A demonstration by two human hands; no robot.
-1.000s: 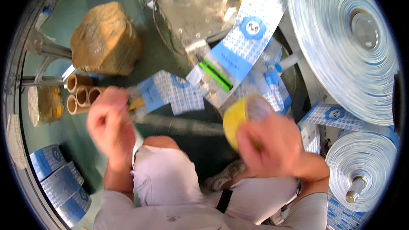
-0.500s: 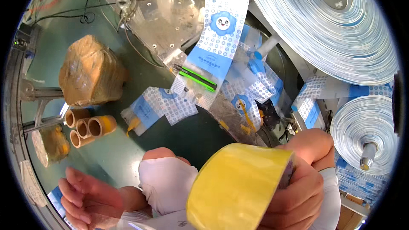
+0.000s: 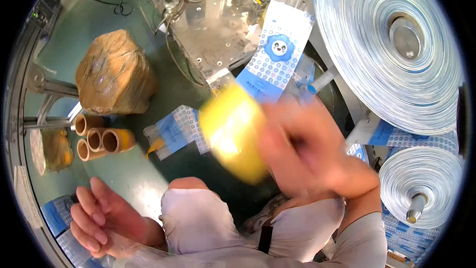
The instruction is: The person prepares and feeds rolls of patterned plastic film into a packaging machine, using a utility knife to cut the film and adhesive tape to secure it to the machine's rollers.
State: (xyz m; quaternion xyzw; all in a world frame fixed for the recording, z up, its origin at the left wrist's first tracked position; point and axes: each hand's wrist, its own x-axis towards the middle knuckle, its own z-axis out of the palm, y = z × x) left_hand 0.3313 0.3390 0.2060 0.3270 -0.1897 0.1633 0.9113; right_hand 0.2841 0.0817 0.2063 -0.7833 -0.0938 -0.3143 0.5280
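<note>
right hand (image 3: 305, 149) holding yellow tape (image 3: 232, 134), 4 tubes (image 3: 103, 141)

Cardboard tubes (image 3: 103, 138) on green floor (image 3: 134, 166)

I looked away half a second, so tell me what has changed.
The right hand has carried the yellow tape roll forward, away from the body, so it now hides the green bar. The hand keeps its hold; nothing was visibly taken or let go. The left hand stays at lower left, fingers loosely open. The cardboard tubes and brown block stayed put; the whole view shifted slightly.
</note>
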